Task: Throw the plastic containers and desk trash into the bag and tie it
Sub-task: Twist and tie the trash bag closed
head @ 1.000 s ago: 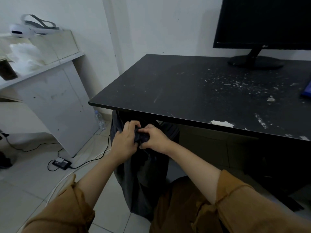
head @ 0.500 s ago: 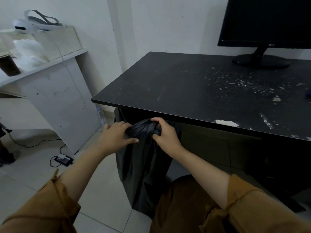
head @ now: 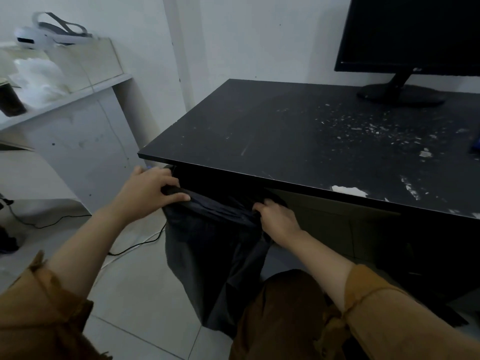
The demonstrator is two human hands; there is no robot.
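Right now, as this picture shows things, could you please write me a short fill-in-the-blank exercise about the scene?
1. The left hand and the right hand both hold the top of the black ____.
2. It hangs below the front edge of the black ____.
3. At the back of that surface stands a dark ____ on its foot.
4. A white ____ with a strap lies on the clear case at the far left.

Missing words: bag; desk; monitor; headset.

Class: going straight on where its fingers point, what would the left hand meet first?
Likely the front edge of the black desk, beyond the left hand gripping the black plastic bag; depth unclear.
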